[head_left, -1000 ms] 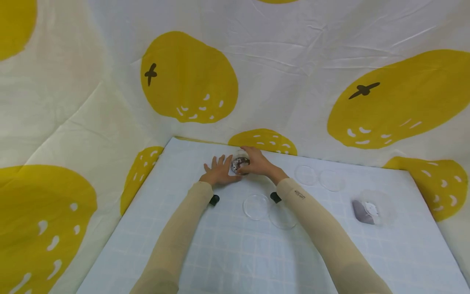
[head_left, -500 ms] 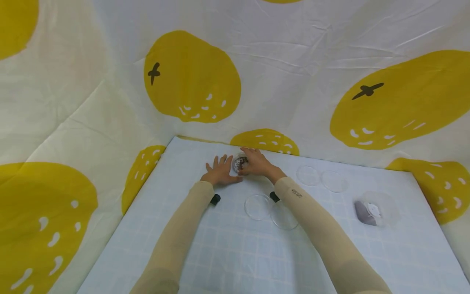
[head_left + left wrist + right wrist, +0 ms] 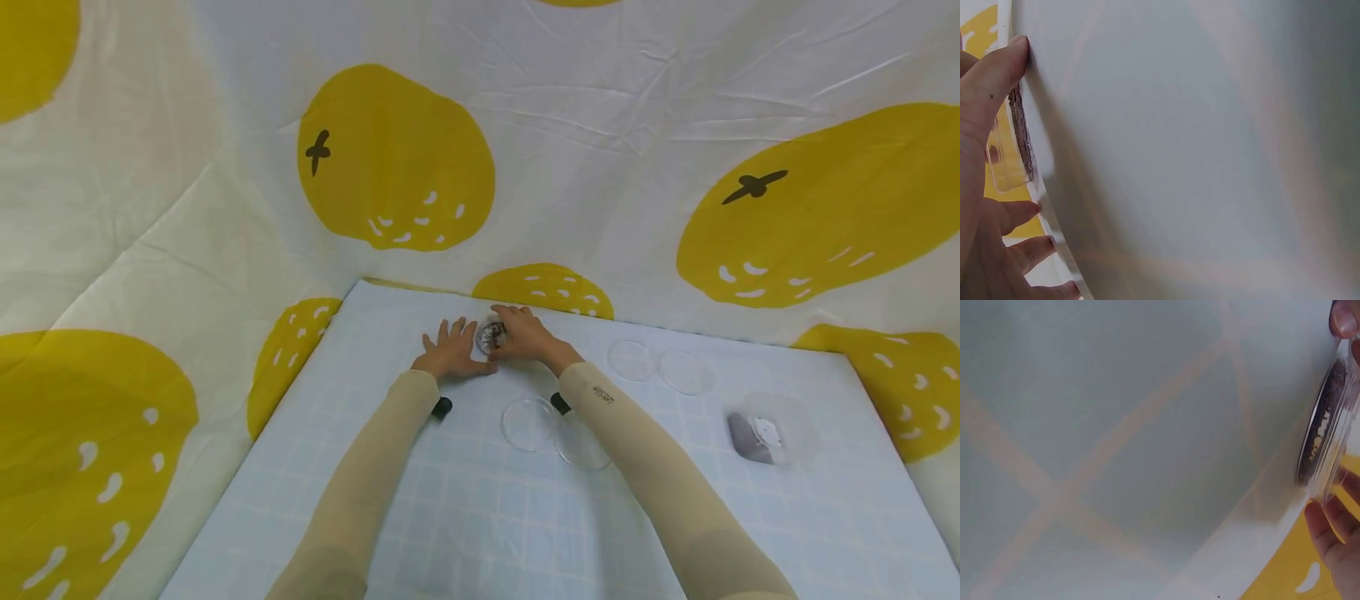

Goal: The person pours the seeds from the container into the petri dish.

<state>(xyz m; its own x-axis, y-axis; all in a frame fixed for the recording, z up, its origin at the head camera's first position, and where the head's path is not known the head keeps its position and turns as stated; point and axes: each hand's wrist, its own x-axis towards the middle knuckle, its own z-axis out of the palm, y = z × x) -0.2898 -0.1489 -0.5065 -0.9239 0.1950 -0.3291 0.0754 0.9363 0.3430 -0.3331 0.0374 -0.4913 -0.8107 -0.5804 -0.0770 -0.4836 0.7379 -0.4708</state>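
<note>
A small round clear petri dish (image 3: 489, 338) holds a dark layer with pale bits, near the table's back edge. Over it my right hand (image 3: 525, 335) grips a clear lid (image 3: 1339, 440) by its rim, thumb on one side and fingers on the other. In the right wrist view the lid lies close against the dark-filled dish. My left hand (image 3: 452, 352) rests on the table left of the dish with its fingers spread. Its thumb (image 3: 1007, 69) lies along the near side of the dish in the left wrist view.
Two clear dish pieces (image 3: 528, 423) lie side by side in front of the hands, one partly under the right sleeve. Another clear pair (image 3: 632, 360) lies farther right. A translucent tub (image 3: 752, 437) with dark material and something white stands at the right. Patterned cloth (image 3: 570, 167) hangs behind the table.
The clear lid in my right hand has come down onto the dish; a second ago it stood higher, tilted toward the back. My left hand has hardly moved.
</note>
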